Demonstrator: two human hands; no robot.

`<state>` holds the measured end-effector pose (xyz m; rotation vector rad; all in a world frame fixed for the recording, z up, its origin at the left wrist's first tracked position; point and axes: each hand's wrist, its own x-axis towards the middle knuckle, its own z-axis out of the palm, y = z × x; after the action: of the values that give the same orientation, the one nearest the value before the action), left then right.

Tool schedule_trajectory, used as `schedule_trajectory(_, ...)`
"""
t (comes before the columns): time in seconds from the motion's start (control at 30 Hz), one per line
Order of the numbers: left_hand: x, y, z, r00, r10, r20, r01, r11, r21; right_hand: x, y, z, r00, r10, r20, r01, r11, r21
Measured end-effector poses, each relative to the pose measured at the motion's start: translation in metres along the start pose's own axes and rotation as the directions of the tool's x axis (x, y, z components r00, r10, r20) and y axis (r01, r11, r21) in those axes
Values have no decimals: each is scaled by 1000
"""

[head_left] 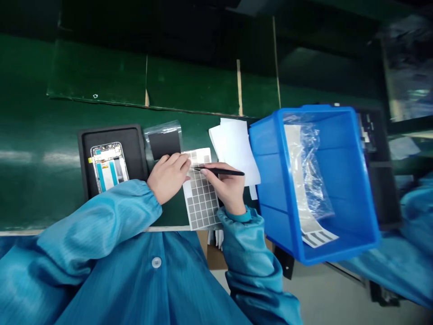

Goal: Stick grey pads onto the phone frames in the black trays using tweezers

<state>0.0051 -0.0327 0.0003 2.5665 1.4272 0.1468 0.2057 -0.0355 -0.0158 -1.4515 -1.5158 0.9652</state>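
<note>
A white sheet of grey square stickers (200, 205) lies on the green table in front of me, its lower end at the table's front edge. My left hand (169, 178) is closed at the sheet's upper left edge, fingers bent over it and the thumb against it. My right hand (231, 188) grips black tweezers (226, 172), held nearly level above the sheet. Their tips point left and come close to my left fingertips. Whether a sticker is between the tips is too small to tell.
An opened phone (108, 168) lies in a black tray (137, 155) on the left. Beside it is a clear bag with a black sheet (165, 143). White papers (238, 146) lie by a blue bin (270, 167) holding plastic and strips. A person's sleeve (389, 275) shows far right.
</note>
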Motion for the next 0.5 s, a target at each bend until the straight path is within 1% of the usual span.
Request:
schedule_trajectory(0.23, -2, 0, 4, 999, 12, -48, -12, 1000, -4, 6, 9, 4, 999, 43, 9, -43, 998, 36)
schedule_trajectory(0.5, -3, -2, 6, 999, 24, -44, -25, 1000, -14, 6, 15, 1, 998, 39, 57, -41, 999, 34)
